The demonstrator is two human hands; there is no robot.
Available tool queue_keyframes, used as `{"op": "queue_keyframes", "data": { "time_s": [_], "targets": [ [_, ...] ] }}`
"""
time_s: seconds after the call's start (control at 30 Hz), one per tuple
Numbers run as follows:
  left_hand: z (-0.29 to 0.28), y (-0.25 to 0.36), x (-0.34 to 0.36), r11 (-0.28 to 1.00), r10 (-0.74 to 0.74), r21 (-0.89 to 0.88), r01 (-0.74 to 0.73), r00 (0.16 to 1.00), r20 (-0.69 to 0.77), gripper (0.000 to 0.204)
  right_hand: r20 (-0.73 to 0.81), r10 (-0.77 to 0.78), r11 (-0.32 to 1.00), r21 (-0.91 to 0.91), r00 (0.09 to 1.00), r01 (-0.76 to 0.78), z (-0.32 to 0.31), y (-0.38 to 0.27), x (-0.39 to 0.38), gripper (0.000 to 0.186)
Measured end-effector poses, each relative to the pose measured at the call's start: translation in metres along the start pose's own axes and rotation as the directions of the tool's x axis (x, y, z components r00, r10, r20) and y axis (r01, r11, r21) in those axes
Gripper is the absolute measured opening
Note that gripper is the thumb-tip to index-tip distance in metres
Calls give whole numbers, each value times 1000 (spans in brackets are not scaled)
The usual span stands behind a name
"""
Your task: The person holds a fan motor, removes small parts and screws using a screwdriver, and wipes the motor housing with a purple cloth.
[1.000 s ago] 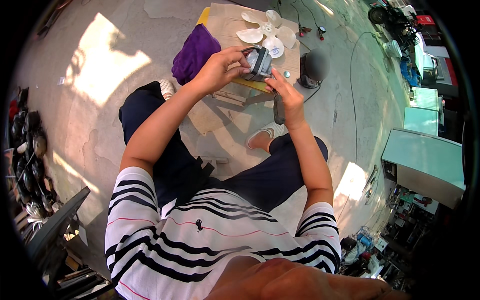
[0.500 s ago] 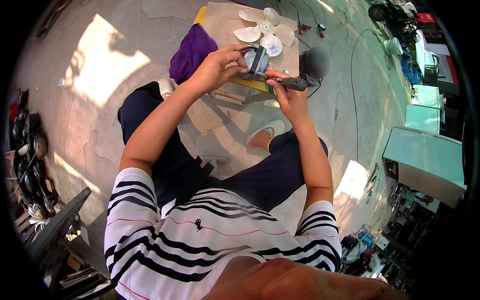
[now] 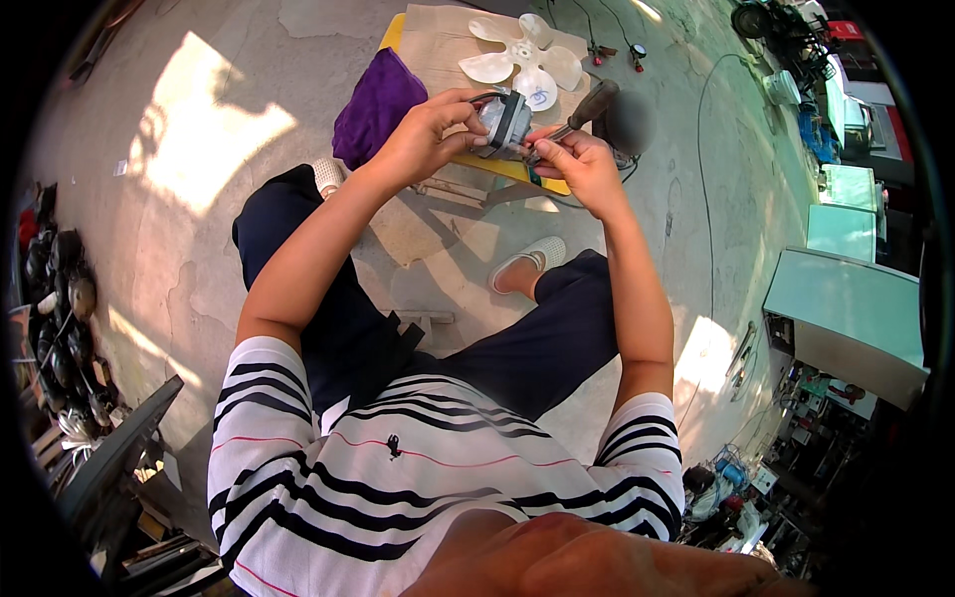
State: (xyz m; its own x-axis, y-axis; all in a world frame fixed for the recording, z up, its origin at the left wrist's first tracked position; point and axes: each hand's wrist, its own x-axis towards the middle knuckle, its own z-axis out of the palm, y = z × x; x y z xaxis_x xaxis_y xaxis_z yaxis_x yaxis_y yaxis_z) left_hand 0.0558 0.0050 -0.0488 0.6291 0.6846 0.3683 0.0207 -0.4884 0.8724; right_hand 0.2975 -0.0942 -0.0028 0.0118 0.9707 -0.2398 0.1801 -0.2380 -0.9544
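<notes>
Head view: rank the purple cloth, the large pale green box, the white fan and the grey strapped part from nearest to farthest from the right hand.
From the right hand:
1. Grey strapped part: just left, by its fingers.
2. White fan: ahead, slightly left.
3. Purple cloth: farther left.
4. Large pale green box: far right.

You have two hands: one left hand [image 3: 443,131] and one right hand [image 3: 585,169]. Before you are one motor [image 3: 509,119], one tool [image 3: 595,102], one table [image 3: 396,33], one board [image 3: 436,32], one fan [image 3: 521,52] with five blades [image 3: 485,68], one cloth [image 3: 383,107] and one bucket [image 3: 782,89]. You wear two shoes [image 3: 543,255] and one shirt [image 3: 448,448]. The parts [image 3: 68,298] heaped at far left are too jumbled to count.
</notes>
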Motion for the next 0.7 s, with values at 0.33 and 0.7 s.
{"op": "queue_keyframes", "data": {
  "time_s": [0.33,0.7],
  "targets": [
    [0,-1,0,1000,3,-12,-3,1000,-1,13,108,135,991,-11,985,-135,-13,-9,12,30],
    [-1,1,0,1000,20,-21,-20,1000,2,13,136,260,964,29,956,-266,-15,-13,20,31]
  ]
}}
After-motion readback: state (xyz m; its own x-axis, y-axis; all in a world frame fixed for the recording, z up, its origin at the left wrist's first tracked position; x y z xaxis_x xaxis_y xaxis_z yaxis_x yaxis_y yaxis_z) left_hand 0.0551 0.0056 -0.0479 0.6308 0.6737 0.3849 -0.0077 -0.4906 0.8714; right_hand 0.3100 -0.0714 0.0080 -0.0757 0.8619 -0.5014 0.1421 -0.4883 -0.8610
